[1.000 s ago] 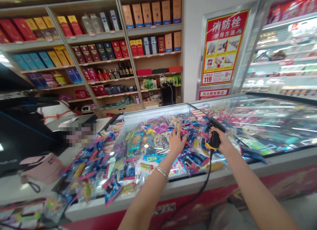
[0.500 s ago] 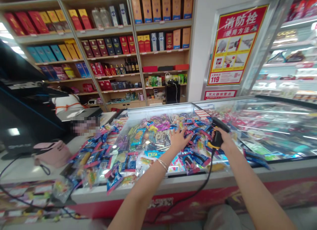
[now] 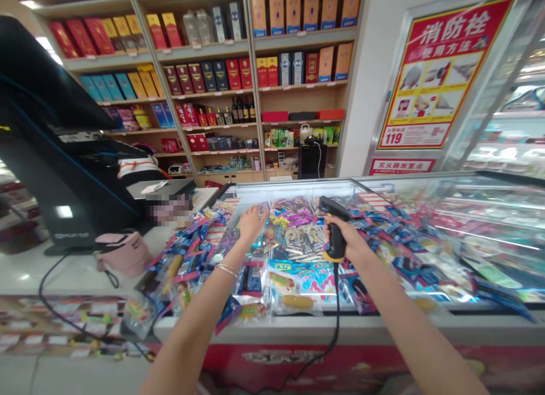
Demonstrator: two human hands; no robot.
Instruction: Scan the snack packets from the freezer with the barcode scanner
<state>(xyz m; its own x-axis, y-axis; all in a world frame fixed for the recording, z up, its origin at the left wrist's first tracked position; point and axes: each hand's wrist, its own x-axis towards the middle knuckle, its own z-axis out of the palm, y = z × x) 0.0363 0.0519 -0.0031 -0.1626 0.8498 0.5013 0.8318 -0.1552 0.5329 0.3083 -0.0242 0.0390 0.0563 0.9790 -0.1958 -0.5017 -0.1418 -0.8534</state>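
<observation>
My right hand (image 3: 347, 242) grips a black barcode scanner (image 3: 334, 227) with a yellow band; its black cable (image 3: 336, 321) hangs down over the freezer's front edge. The scanner's head points left over a heap of colourful snack packets (image 3: 293, 242) spread on the glass lid of a chest freezer (image 3: 298, 324). My left hand (image 3: 252, 222), a thin bracelet on its wrist, lies open with fingers spread on packets at the far left part of the heap.
A black till screen (image 3: 51, 139) stands at the left on a white counter (image 3: 25, 270), with a pink pouch (image 3: 121, 253) beside it. A person in white stands behind the screen. Shelves of boxed goods (image 3: 238, 71) line the back wall. A red poster (image 3: 443, 71) hangs right.
My left hand has shifted left across the packets, away from the scanner. My right hand with the scanner has also moved left, and the view has turned so the freezer sits further right.
</observation>
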